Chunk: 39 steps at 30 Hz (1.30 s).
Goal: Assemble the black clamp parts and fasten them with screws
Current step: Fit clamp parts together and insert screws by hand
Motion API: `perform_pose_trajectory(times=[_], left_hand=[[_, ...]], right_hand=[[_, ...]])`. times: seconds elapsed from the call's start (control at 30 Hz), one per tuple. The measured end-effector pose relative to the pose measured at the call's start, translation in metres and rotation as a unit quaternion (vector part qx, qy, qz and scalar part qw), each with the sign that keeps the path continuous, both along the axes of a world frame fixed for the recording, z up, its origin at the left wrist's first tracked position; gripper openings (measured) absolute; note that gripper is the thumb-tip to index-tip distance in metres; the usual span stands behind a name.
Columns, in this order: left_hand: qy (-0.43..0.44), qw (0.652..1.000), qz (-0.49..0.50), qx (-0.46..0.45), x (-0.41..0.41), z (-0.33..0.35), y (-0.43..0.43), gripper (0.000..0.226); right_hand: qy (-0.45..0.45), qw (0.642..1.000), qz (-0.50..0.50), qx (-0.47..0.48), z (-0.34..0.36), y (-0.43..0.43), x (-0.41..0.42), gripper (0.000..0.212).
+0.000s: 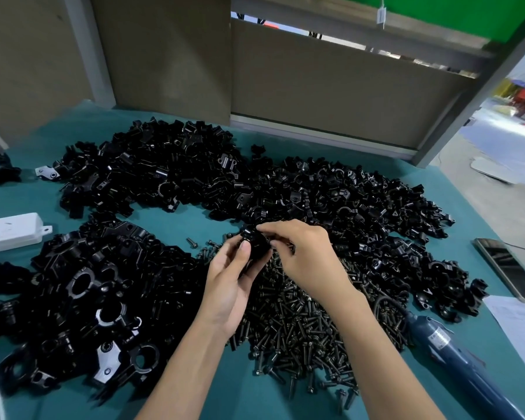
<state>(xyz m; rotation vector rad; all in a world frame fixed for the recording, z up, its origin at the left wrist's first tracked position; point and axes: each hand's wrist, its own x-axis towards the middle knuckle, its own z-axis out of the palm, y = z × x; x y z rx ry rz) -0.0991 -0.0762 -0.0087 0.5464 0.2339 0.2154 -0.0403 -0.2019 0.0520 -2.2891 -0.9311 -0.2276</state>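
On the table (206, 216) we've got a far-left clamp heap (152, 168), a right clamp heap (361, 207) and a near-left clamp heap (88, 298); screws (297, 322) piled centre, nearest us; screwdriver (455, 353) right of them, phone (509, 268) behind it, power strip (12, 231) far left.

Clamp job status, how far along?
Done: the near-left pile may be joined clamps; I cannot confirm.
In hand: left hand and right hand both hold one clamp over the screws.
Left: the far piles of loose parts are big, and the screwdriver lies untouched. Most work likely remains.
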Motion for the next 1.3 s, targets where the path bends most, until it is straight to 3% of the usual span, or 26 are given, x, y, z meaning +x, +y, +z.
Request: perform_pose_trajectory(times=[0.13, 0.2, 0.33, 0.5, 0.83, 1.1, 1.3], left_hand=[[0.001, 1.000, 0.001, -0.031, 0.000, 0.001, 0.001, 0.037], [-0.003, 0.999, 0.011, -0.032, 0.000, 0.001, 0.001, 0.033], [0.006, 0.998, 0.030, -0.048, 0.000, 0.001, 0.001, 0.026], [0.009, 0.999, 0.038, -0.036, 0.003, 0.000, 0.003, 0.025], [0.017, 0.999, 0.033, -0.036, 0.003, -0.003, 0.001, 0.031], [0.010, 0.999, 0.036, -0.037, 0.004, -0.005, 0.003, 0.037], [-0.007, 1.000, 0.022, -0.006, 0.004, -0.006, 0.001, 0.041]], right_hand=[[0.062, 0.995, 0.024, 0.080, 0.002, -0.004, 0.003, 0.044], [0.058, 0.994, -0.024, 0.091, 0.001, -0.011, 0.012, 0.045], [0.059, 0.980, -0.184, -0.037, -0.010, -0.028, 0.040, 0.037], [0.059, 0.970, -0.144, -0.187, -0.024, -0.022, 0.050, 0.028], [0.051, 0.971, -0.131, -0.194, -0.029, -0.011, 0.051, 0.002], [0.104, 0.980, -0.149, -0.075, -0.025, -0.032, 0.050, 0.023], [0.173, 0.966, -0.109, 0.158, -0.011, -0.014, 0.025, 0.015]])
